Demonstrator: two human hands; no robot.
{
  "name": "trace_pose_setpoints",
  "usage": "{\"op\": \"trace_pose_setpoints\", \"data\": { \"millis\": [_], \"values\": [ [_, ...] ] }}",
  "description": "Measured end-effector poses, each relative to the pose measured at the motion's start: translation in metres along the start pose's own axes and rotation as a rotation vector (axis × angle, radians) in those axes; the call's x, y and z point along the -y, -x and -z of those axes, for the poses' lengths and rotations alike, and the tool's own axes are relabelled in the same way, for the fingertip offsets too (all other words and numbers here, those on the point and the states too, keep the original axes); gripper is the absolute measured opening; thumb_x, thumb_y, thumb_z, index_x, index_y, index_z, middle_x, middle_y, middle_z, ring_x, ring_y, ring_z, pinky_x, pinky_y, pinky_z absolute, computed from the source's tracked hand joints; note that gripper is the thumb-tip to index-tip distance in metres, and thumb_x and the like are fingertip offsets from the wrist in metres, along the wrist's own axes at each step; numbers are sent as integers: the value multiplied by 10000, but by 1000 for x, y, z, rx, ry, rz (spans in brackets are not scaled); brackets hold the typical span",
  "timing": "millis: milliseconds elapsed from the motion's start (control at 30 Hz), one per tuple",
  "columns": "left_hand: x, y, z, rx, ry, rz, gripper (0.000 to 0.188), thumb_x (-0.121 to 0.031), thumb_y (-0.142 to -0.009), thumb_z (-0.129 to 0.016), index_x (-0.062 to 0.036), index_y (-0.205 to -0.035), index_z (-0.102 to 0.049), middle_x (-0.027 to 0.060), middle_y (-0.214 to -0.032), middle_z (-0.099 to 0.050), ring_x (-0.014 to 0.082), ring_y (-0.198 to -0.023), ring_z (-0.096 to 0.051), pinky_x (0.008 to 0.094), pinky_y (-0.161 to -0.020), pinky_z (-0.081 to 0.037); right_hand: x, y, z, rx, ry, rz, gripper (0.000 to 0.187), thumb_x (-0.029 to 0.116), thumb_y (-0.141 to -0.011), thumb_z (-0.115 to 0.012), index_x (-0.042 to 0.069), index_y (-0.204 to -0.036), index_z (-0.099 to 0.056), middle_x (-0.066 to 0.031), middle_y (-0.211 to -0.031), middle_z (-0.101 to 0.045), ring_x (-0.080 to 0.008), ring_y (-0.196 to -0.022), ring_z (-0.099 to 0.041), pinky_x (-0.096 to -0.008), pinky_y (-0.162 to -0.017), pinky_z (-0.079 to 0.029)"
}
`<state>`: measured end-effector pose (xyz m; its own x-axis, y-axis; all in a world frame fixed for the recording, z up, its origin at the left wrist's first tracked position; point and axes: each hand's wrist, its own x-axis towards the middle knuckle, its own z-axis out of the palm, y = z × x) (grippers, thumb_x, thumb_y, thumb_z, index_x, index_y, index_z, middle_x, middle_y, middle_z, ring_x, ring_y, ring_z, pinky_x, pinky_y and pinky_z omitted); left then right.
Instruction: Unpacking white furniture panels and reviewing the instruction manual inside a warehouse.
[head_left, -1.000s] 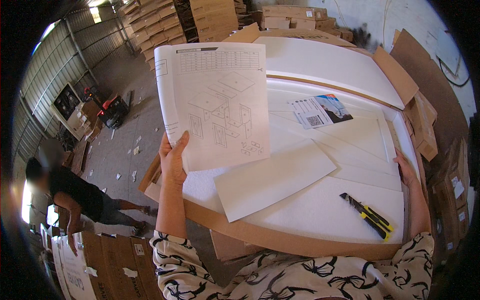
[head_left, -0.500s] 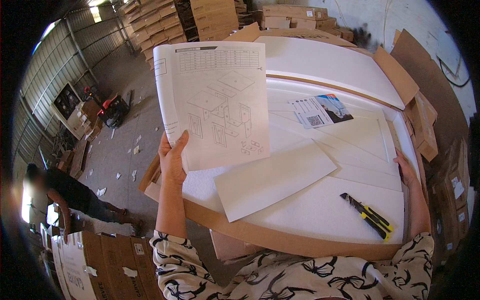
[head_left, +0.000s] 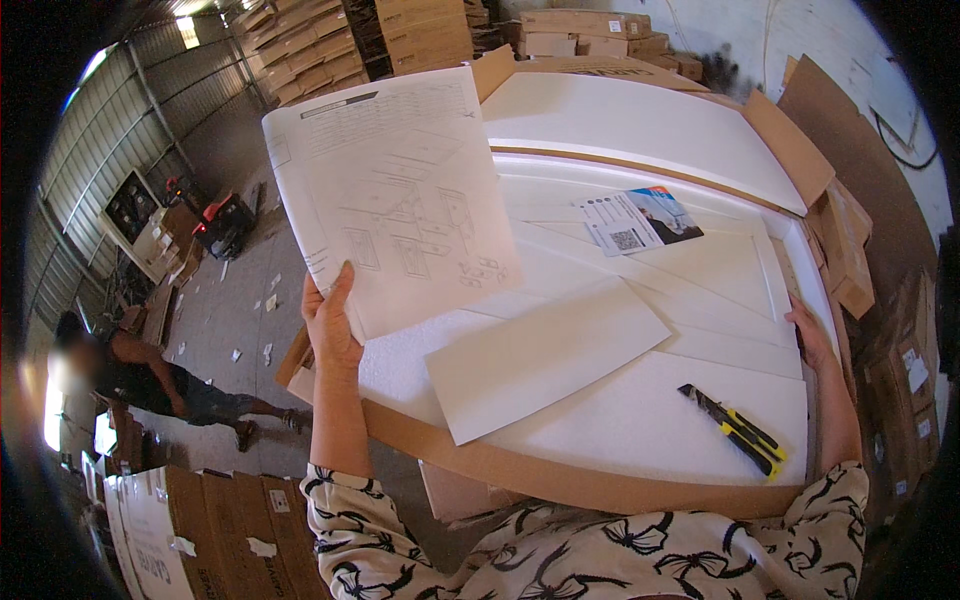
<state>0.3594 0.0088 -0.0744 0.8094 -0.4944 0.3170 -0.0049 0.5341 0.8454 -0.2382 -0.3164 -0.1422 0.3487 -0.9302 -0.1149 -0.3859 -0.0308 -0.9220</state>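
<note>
My left hand [head_left: 335,315] pinches the lower left edge of a paper instruction booklet [head_left: 400,215], with an exploded drawing of panels facing me. Behind and below it lies an open cardboard carton [head_left: 600,495] holding white foam and white panels [head_left: 640,300]. At the carton's right side, my right hand [head_left: 812,335] reaches to the inner edge; its fingertips are partly hidden there. A plain white rectangular board [head_left: 548,362] rests slantwise on top. Close to my right forearm is a black and yellow utility knife [head_left: 732,432]. A printed card [head_left: 642,221] lies farther back.
A long white foam sheet [head_left: 640,125] covers the carton's far part, with raised cardboard flaps [head_left: 790,150] beside it. Stacked cartons [head_left: 200,535] stand at lower left, near another person [head_left: 150,375]. A red and black pallet truck [head_left: 222,222] is on the littered floor.
The booklet has moved left and tilted, its page now slanting and blurred. The person at left has straightened up somewhat. My right hand stays at the carton's side.
</note>
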Motion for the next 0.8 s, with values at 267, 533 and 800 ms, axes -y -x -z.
{"op": "trace_pose_setpoints", "data": {
  "millis": [267,533,800],
  "values": [
    [4,-4,4,-26,10,-69,319,-26,-821,-583,6,-1126,-495,130,-1067,-588,231,-923,-599,330,-783,-510,-2,0,2,0,-21,-20,692,265,-728,-517,85,-1368,-324,-104,-1362,-358,-229,-1221,-344,-334,-1025,-238],
    [1,-3,2,-20,29,-76,298,-23,-814,-601,3,-1096,-508,123,-1058,-590,197,-922,-597,297,-780,-505,-12,-6,9,-11,18,-13,673,274,-747,-515,84,-1366,-329,-110,-1362,-364,-231,-1223,-346,-331,-1031,-231],
    [0,-2,2,1,26,-76,322,-20,-822,-575,8,-1132,-491,133,-1075,-581,231,-934,-593,327,-790,-506,-11,-6,7,17,-36,4,650,252,-754,-511,99,-1362,-341,-91,-1338,-384,-216,-1188,-372,-325,-1019,-250]
  ]
}}
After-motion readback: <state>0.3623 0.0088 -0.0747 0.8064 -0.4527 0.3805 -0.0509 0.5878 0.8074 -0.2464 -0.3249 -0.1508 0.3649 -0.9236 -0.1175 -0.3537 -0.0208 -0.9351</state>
